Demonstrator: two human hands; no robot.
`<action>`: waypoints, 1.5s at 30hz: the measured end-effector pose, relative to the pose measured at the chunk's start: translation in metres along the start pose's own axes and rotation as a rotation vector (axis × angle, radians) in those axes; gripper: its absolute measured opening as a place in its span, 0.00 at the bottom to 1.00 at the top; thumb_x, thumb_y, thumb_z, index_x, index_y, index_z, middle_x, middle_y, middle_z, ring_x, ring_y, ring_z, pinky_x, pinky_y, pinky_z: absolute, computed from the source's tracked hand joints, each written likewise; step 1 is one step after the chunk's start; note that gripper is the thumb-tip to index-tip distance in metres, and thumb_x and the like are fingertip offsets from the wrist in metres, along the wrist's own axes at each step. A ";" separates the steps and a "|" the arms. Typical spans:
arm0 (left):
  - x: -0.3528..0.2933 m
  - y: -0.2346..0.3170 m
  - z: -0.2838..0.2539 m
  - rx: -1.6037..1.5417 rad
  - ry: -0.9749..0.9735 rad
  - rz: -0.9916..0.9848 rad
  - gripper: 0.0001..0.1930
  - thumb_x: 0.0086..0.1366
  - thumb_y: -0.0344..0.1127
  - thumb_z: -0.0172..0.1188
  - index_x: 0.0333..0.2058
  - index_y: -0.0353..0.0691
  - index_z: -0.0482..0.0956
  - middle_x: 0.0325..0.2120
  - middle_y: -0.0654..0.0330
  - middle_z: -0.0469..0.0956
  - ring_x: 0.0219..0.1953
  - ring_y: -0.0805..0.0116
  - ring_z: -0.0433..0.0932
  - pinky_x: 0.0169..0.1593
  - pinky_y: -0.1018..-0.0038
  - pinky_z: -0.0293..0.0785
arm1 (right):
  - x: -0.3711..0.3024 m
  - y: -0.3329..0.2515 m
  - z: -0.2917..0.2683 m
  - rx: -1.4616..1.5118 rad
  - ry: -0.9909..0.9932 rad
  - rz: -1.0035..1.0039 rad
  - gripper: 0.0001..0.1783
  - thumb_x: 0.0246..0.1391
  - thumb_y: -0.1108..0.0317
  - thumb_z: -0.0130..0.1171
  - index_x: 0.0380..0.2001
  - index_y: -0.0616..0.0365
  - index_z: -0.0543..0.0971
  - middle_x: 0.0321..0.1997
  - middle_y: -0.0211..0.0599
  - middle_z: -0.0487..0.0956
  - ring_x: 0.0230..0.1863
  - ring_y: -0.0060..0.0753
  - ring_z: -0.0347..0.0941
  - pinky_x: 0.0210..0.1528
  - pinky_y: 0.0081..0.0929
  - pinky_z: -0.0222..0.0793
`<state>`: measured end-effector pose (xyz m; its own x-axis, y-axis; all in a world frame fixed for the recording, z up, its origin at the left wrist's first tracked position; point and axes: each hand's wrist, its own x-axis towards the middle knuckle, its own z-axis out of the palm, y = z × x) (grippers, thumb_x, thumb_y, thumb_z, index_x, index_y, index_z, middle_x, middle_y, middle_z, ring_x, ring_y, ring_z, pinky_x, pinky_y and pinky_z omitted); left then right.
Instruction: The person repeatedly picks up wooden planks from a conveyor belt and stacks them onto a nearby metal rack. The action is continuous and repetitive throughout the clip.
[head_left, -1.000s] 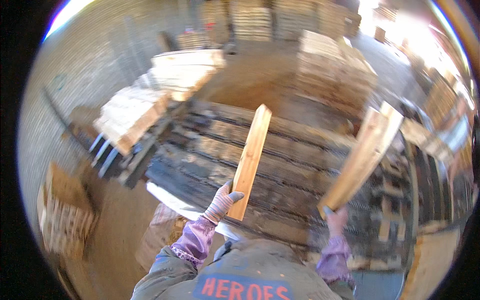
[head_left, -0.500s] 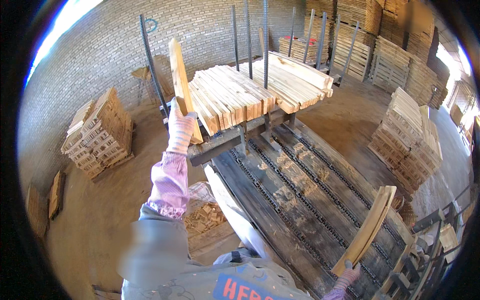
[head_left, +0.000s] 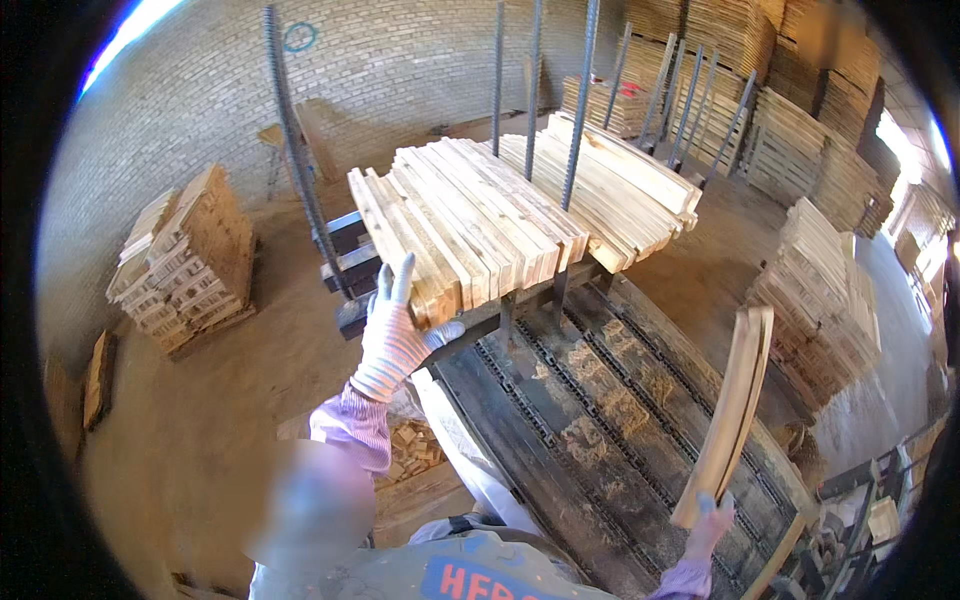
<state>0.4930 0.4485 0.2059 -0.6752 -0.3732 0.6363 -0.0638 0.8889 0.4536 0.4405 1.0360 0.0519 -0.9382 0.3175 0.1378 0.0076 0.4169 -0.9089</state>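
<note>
My left hand [head_left: 390,335], in a striped knit glove, is open at the near left corner of a row of wooden boards [head_left: 470,215]. Its fingers stretch up along the outermost board, and the thumb spreads beneath the near ends. The row stands on edge, packed side by side, on a metal rack [head_left: 350,262] with upright steel bars. Low on the right, my gloved right hand [head_left: 710,525] is closed around the lower end of long wooden boards [head_left: 728,415], seemingly two together, held steeply above the chain conveyor [head_left: 600,400].
Ribbed steel bars [head_left: 290,150] rise around the rack. Pallet-like wood stacks stand on the floor at left [head_left: 190,265] and right [head_left: 815,300]. Wood offcuts [head_left: 410,450] lie beside the conveyor's left edge. A brick wall [head_left: 400,70] closes the back.
The board my left hand held upright now lies against the row's left side, and that hand has opened. My right hand has raised its boards, tilting them more upright.
</note>
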 end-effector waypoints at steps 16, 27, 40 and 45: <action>0.026 -0.056 -0.023 -0.110 0.091 -0.240 0.25 0.77 0.34 0.48 0.68 0.28 0.66 0.55 0.40 0.80 0.55 0.59 0.81 0.58 0.67 0.75 | 0.281 -0.345 0.304 -0.246 0.014 -0.774 0.36 0.53 0.58 0.73 0.64 0.38 0.71 0.55 0.44 0.83 0.56 0.47 0.81 0.60 0.43 0.75; 0.039 -0.024 -0.029 -0.066 0.137 -0.350 0.22 0.74 0.26 0.52 0.64 0.25 0.71 0.58 0.39 0.78 0.56 0.59 0.81 0.59 0.70 0.75 | 0.326 -0.407 0.411 -0.975 -0.252 -0.481 0.40 0.60 0.44 0.64 0.74 0.31 0.64 0.79 0.47 0.60 0.79 0.58 0.54 0.77 0.53 0.54; 0.026 -0.046 -0.027 -0.217 0.323 -0.015 0.24 0.75 0.33 0.57 0.65 0.27 0.70 0.58 0.44 0.77 0.56 0.49 0.78 0.59 0.58 0.76 | 0.078 -0.099 0.186 -1.051 -0.629 -0.532 0.35 0.53 0.62 0.66 0.65 0.52 0.72 0.59 0.48 0.78 0.62 0.53 0.73 0.64 0.50 0.69; 0.012 0.047 -0.010 -0.592 0.589 0.210 0.33 0.71 0.48 0.60 0.64 0.27 0.65 0.43 0.44 0.81 0.48 0.53 0.81 0.58 0.55 0.75 | -0.097 0.064 0.017 -0.666 0.121 0.091 0.21 0.52 0.59 0.67 0.51 0.48 0.84 0.44 0.49 0.85 0.47 0.53 0.81 0.54 0.46 0.76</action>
<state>0.4889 0.4828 0.2410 -0.1285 -0.4392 0.8891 0.5236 0.7314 0.4369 0.5258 1.0174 -0.0259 -0.8789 0.4528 0.1500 0.3324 0.8068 -0.4885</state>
